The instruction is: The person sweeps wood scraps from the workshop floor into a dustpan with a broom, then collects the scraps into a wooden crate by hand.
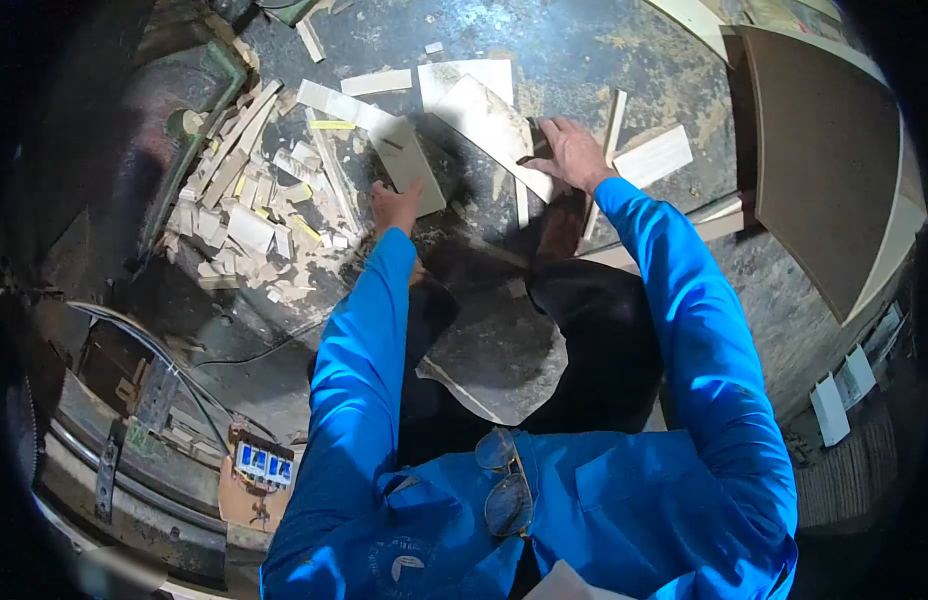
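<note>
My left hand (394, 207) is closed on the near left edge of a pale wooden block (412, 172), with its thumb toward the top face. To the right, my right hand (574, 158) grips the right side of a pale, angled wooden board (484, 120), its thumb and forefinger apart along the edge. That board overlaps another light wooden piece (439, 82) behind it. A long light strip (334, 100) runs up to the far end of the block. Beside my right wrist, a short plank (656, 158) and a thin stick (616, 125) lie on the floor.
A heap of wood offcuts (249, 225) spreads over the floor at left, beside a green-edged machine part (199, 130). A large curved brown panel (824, 150) stands at right. Blue-switched breakers (264, 463) with cables sit at lower left. Sunglasses (506, 485) hang on my blue shirt.
</note>
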The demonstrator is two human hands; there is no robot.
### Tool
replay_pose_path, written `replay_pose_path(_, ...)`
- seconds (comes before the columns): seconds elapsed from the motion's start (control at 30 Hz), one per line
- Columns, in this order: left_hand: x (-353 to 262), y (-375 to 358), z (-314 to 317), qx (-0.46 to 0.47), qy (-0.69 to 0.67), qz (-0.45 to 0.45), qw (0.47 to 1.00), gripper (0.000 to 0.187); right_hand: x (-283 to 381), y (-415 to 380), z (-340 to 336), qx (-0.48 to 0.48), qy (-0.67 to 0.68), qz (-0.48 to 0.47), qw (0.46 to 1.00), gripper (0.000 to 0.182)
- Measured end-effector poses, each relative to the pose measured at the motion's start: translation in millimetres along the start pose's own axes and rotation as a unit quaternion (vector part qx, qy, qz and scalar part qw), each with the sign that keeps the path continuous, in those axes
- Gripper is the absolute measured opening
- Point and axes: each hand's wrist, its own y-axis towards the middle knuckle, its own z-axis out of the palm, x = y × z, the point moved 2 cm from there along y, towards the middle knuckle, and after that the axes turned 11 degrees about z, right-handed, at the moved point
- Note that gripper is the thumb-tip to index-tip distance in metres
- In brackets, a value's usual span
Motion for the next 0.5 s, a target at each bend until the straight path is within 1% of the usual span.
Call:
replay_pose_path(0.07,-1,12,13,-0.014,0.002,-0.018,1.0,0.107,13,13,1,0.004,-0.049,-0.041,0.998,0.087)
replay_pose_path(0.1,-4,15,17,-0.022,0.002,-0.027,0.999,0.109,17,23,2,0.014,-0.083,-0.036,0.996,0.091)
replay_pose_path(0.13,-8,18,20,-0.03,0.002,-0.036,0.999,0.111,17,33,9,0.011,-0.082,-0.041,0.996,0.091)
replay_pose_path(0.2,-16,16,20,-0.053,0.035,-0.044,0.997,0.108,16,48,22,0.005,-0.094,-0.03,0.995,0.083)
replay_pose_path(0.23,-21,13,19,-0.058,0.037,-0.044,0.997,0.108,15,52,30,-0.022,-0.069,-0.065,0.995,0.083)
replay_pose_path(0.27,-25,9,17,-0.067,0.053,-0.047,0.995,0.104,11,56,35,-0.024,-0.066,-0.069,0.995,0.083)
replay_pose_path(0.3,-26,6,15,-0.076,0.069,-0.052,0.993,0.1,15,55,31,0.013,-0.036,-0.056,0.998,0.083)
replay_pose_path(0.33,-26,8,15,-0.085,0.07,-0.053,0.993,0.1,16,55,32,0.047,-0.006,-0.043,0.998,0.084)
replay_pose_path(0.37,-26,10,15,-0.071,0.075,-0.052,0.993,0.096,18,55,32,0.041,0.028,-0.029,0.998,0.073)
replay_pose_path(0.4,-23,12,17,-0.056,0.08,-0.052,0.994,0.093,17,60,35,0.04,0.029,-0.034,0.998,0.073)
replay_pose_path(0.47,-19,19,18,-0.07,0.086,-0.053,0.992,0.092,14,70,41,0.103,0.099,-0.081,0.986,0.068)
replay_pose_path(0.5,-17,21,19,-0.061,0.081,-0.045,0.994,0.092,25,69,23,0.084,0.065,-0.118,0.987,0.058)
